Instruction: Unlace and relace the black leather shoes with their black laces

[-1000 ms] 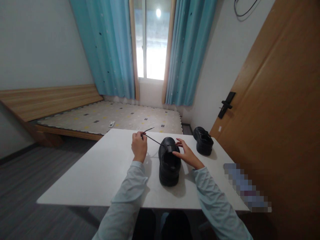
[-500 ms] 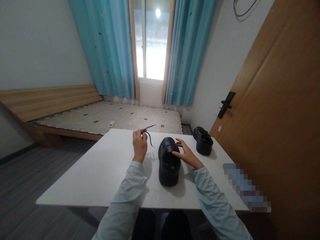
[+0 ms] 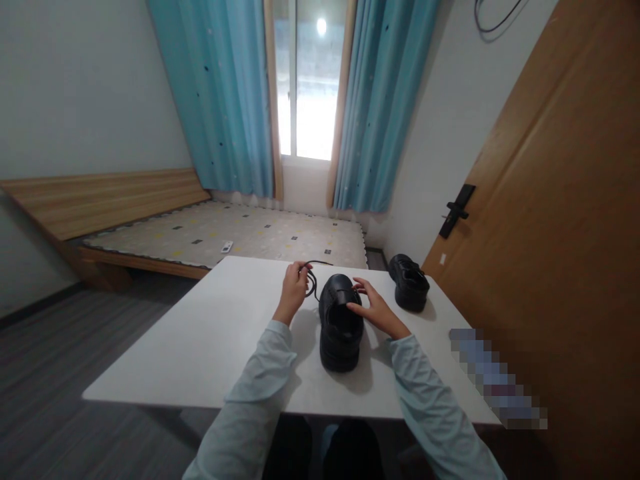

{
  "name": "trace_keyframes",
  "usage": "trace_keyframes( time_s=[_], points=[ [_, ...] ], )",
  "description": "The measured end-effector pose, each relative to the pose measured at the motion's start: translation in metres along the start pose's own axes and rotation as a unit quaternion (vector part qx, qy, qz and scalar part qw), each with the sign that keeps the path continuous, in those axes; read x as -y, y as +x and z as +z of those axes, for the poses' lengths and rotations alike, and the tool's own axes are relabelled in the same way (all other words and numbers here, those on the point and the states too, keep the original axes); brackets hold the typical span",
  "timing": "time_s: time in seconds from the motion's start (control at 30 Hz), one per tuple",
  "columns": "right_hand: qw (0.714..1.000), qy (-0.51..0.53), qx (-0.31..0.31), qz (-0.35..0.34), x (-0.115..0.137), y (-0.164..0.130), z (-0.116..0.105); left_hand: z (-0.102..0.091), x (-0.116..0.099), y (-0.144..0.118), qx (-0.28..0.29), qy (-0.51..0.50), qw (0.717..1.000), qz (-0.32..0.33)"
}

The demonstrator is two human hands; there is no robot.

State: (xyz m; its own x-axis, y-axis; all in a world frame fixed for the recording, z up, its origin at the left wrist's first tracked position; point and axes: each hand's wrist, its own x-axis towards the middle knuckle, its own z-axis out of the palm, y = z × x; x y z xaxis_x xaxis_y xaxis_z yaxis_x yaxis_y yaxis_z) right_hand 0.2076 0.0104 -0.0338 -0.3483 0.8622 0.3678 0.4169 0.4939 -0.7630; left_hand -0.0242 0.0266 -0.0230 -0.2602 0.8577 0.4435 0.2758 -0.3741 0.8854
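Observation:
A black shoe (image 3: 340, 327) stands on the white table (image 3: 215, 347), heel toward me. My left hand (image 3: 294, 288) pinches the shoe's black lace (image 3: 314, 280), which hangs slack in a loop just left of the shoe's front. My right hand (image 3: 374, 308) rests its fingertips on the shoe's tongue at the right side. A second black shoe (image 3: 409, 281) sits apart at the table's far right.
A wooden door (image 3: 550, 220) with a black handle stands close on the right. Beyond the table lie a low bed (image 3: 225, 233) and a window with blue curtains (image 3: 225, 100). A blurred patch covers the table's right edge.
My left hand has moved right toward the shoe; the lace, stretched taut a second ago, now hangs loose in a loop. The right hand stays on the shoe.

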Motion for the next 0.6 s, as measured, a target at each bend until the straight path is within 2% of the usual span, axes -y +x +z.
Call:
trace_keyframes(
  time_s=[0.13,0.3,0.43,0.6],
  points=[
    [1.000,0.002,0.000,0.004,0.000,0.000,0.000,0.004,-0.001,-0.001,0.076,-0.047,0.995,-0.043],
    [1.000,0.002,0.001,0.000,-0.001,-0.001,0.001,0.003,-0.005,-0.003,0.126,0.034,0.991,0.020],
    [1.000,0.001,-0.001,0.000,-0.002,-0.002,0.002,-0.005,-0.013,0.002,0.125,0.101,0.986,0.053],
    [1.000,0.000,-0.002,-0.013,-0.005,-0.003,0.001,-0.028,-0.020,0.016,0.070,0.161,0.982,0.073]
  ],
)
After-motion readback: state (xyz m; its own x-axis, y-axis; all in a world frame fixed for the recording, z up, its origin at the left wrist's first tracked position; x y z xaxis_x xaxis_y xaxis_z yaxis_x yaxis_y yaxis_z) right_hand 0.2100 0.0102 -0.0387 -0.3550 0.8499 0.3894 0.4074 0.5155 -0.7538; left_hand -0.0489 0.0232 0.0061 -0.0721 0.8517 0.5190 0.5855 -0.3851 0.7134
